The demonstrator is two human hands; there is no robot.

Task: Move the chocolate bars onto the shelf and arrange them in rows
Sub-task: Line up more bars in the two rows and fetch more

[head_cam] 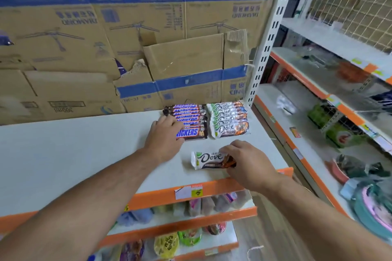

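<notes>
On the white shelf top (74, 154), at the far right, lie two rows of bars: several brown Snickers bars (187, 116) and, to their right, several white Dove bars (230, 118). My left hand (164, 137) rests on the left end of the nearest Snickers bar (192, 133), fingers bent over it. A single Dove bar (209, 160) lies flat closer to the shelf's front edge, below the Dove row. My right hand (246, 161) pinches its right end.
Flattened cardboard boxes (127, 38) stand behind the rows as a back wall. A white perforated upright (267, 48) marks the shelf's right end. Lower shelves (191, 218) with snack bags sit below. Another shelving unit (328, 101) with goods stands at the right.
</notes>
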